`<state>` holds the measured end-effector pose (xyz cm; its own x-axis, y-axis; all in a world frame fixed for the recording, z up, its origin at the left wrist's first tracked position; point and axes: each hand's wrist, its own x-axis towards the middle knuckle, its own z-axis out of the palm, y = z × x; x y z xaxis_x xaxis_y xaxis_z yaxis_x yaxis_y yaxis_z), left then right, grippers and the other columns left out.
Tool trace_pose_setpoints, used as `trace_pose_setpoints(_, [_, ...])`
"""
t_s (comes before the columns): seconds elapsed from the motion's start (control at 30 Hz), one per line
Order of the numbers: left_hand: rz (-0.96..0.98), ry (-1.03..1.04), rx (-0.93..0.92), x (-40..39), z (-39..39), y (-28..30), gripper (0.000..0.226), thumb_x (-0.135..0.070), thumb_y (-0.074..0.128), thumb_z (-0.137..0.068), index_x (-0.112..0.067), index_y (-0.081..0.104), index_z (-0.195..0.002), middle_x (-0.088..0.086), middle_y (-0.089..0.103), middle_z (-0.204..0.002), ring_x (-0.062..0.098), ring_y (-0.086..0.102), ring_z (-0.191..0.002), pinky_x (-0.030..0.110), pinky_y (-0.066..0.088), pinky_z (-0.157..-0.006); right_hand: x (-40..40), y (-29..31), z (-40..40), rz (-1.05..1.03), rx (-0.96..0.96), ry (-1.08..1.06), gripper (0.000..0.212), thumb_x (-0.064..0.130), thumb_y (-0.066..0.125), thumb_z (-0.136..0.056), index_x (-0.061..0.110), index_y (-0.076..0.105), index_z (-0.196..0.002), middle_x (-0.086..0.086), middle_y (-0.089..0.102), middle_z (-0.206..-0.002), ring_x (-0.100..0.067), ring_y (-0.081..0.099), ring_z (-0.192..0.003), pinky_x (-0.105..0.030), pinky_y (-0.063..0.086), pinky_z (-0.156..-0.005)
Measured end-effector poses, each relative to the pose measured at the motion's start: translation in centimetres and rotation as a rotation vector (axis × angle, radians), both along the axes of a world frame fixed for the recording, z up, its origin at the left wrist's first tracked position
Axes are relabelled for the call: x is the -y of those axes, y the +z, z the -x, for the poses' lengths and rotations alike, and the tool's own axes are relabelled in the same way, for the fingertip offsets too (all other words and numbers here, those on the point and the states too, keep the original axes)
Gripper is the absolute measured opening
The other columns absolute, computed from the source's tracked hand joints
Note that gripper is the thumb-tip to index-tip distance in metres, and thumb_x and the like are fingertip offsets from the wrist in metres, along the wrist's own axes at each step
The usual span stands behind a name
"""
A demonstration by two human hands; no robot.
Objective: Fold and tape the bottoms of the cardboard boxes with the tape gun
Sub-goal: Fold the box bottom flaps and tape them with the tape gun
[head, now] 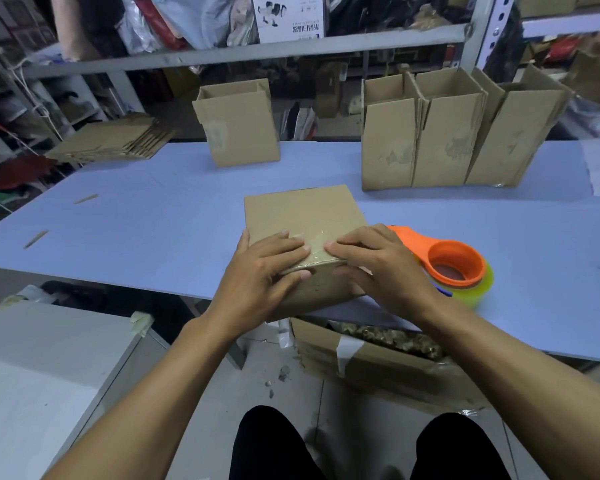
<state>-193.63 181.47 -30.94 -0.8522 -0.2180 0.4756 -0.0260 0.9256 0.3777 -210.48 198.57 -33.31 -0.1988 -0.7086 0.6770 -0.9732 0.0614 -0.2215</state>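
Note:
A small cardboard box (300, 216) stands at the near edge of the blue table (146, 216), its folded bottom facing up with a strip of clear tape along the seam. My left hand (262, 271) lies on the box's near left corner, fingers on top and thumb on the front face. My right hand (378, 265) presses the tape over the near right edge. The orange tape gun (447, 265), with a roll of clear yellowish tape, lies on the table just right of my right hand, untouched.
A stack of flat boxes (111, 140) lies at the far left. One upright open box (238, 123) stands at the back middle, three more upright boxes (440, 133) at the back right. Below the table edge sits a larger open carton (378, 358). A white surface (39, 368) is at lower left.

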Motion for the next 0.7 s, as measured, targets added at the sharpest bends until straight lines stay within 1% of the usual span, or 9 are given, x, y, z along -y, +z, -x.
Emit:
trace_pose_setpoints(0.07, [0.026,0.003,-0.001,-0.1,0.0,-0.1,0.038,-0.043,0.059,-0.090,-0.028,0.067,-0.124,-0.015,0.059,-0.135,0.006,0.043,-0.136,0.054,0.011,-0.118,0.3,0.4,0.0,-0.002,0.001,0.031,0.046,0.045,0.043,-0.100,0.013,0.075,-0.112,-0.003,0.070,-0.097,-0.018,0.047,-0.085,-0.019,0.029,-0.078])
trace_pose_setpoints(0.1, [0.045,0.004,-0.003,-0.2,0.1,-0.1,0.038,-0.043,0.059,-0.091,-0.027,0.067,-0.124,-0.015,0.059,-0.134,0.007,0.043,-0.135,0.055,0.012,-0.117,0.3,0.5,0.0,0.002,0.006,0.037,0.045,0.044,0.046,-0.099,0.012,0.076,-0.110,-0.003,0.070,-0.095,-0.018,0.047,-0.083,-0.018,0.029,-0.076])
trace_pose_setpoints(0.23, [0.045,-0.023,0.019,0.0,-0.1,0.1,0.043,-0.047,0.055,-0.092,-0.026,0.065,-0.128,-0.014,0.055,-0.138,0.006,0.040,-0.137,0.056,0.014,-0.118,-0.3,0.4,0.7,0.036,0.046,0.028,0.024,0.027,0.070,-0.086,0.011,0.078,-0.102,-0.003,0.075,-0.102,-0.025,0.065,-0.084,-0.026,0.047,-0.078])
trace_pose_setpoints(0.33, [0.068,-0.037,0.042,0.3,-0.3,0.0,0.046,-0.051,0.048,-0.094,-0.028,0.061,-0.132,-0.014,0.052,-0.141,0.006,0.037,-0.139,0.056,0.014,-0.118,-0.4,0.1,0.6,0.040,0.041,0.009,0.022,0.026,0.069,-0.088,0.011,0.079,-0.100,-0.003,0.076,-0.102,-0.025,0.067,-0.086,-0.025,0.048,-0.080])
trace_pose_setpoints(0.4, [0.089,-0.022,0.047,0.2,-0.2,0.2,0.044,-0.051,0.045,-0.095,-0.030,0.062,-0.130,-0.014,0.054,-0.140,0.008,0.040,-0.138,0.062,0.014,-0.116,-0.1,0.4,0.3,0.031,0.030,0.002,0.023,0.026,0.066,-0.089,0.010,0.079,-0.101,-0.004,0.076,-0.101,-0.026,0.066,-0.084,-0.024,0.047,-0.080])
trace_pose_setpoints(0.47, [0.176,-0.002,0.037,0.0,-0.2,0.4,0.041,-0.047,0.046,-0.095,-0.028,0.066,-0.125,-0.010,0.059,-0.136,0.014,0.047,-0.134,0.069,0.015,-0.112,-0.3,0.9,0.1,-0.005,0.009,0.010,0.024,0.028,0.064,-0.090,0.012,0.078,-0.102,-0.003,0.075,-0.102,-0.027,0.066,-0.085,-0.030,0.051,-0.078])
trace_pose_setpoints(0.57, [0.338,0.001,-0.035,-0.9,0.3,0.6,0.027,-0.035,0.055,-0.096,-0.024,0.073,-0.113,-0.006,0.068,-0.123,0.019,0.060,-0.122,0.069,0.018,-0.110,-0.5,1.3,-0.2,-0.023,-0.033,-0.004,0.024,0.030,0.066,-0.088,0.015,0.077,-0.102,-0.003,0.073,-0.101,-0.028,0.063,-0.084,-0.037,0.053,-0.074])
trace_pose_setpoints(0.63, [0.294,0.005,-0.106,-1.4,0.7,0.4,0.015,-0.024,0.067,-0.091,-0.022,0.075,-0.104,-0.007,0.071,-0.115,0.016,0.064,-0.116,0.065,0.026,-0.109,-0.2,1.0,-0.8,0.030,-0.042,-0.033,0.022,0.029,0.063,-0.090,0.016,0.078,-0.101,-0.002,0.073,-0.099,-0.028,0.062,-0.081,-0.037,0.052,-0.072])
trace_pose_setpoints(0.7, [0.213,0.044,-0.152,-1.8,1.0,0.2,0.013,-0.018,0.076,-0.084,-0.022,0.077,-0.096,-0.008,0.074,-0.108,0.013,0.066,-0.111,0.059,0.038,-0.104,0.4,0.3,-1.6,0.106,-0.037,-0.054,0.017,0.017,0.064,-0.089,0.012,0.079,-0.096,-0.004,0.074,-0.096,-0.028,0.063,-0.078,-0.038,0.052,-0.068])
